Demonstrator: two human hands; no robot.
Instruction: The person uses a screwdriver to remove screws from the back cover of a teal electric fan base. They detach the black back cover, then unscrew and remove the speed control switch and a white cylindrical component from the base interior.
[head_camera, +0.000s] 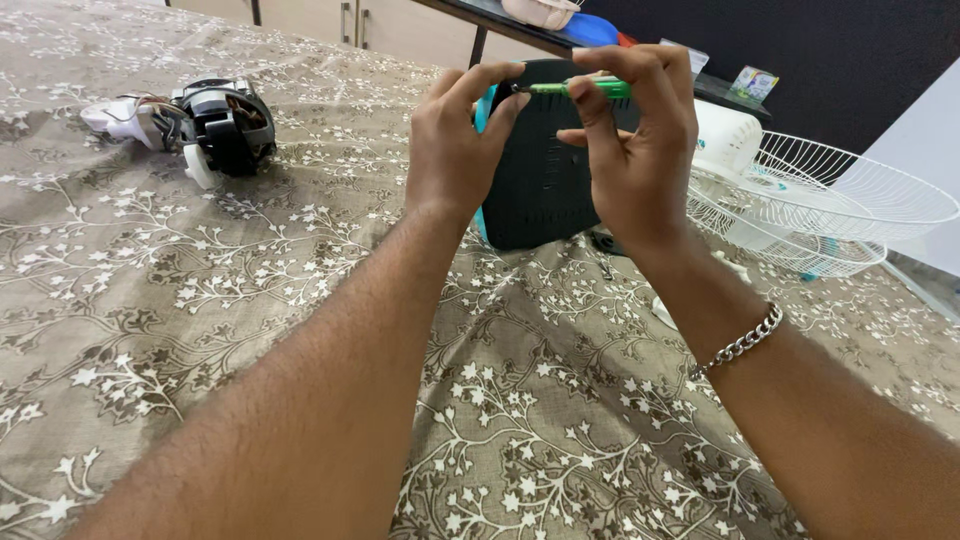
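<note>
At upper centre, the left hand (452, 150) grips a black cover (545, 175) upright over the bedspread (250, 300); the right hand (640, 150) pinches a green screwdriver (580, 88) at its top edge. Unscrewing seems underway; next needs steady turning.

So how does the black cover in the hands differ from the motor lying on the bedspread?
The black cover is held upright in the left hand; the motor lies untouched on the bedspread. The cover is flat and smooth; the motor is bulky, with exposed parts. Both are mostly black.
</note>
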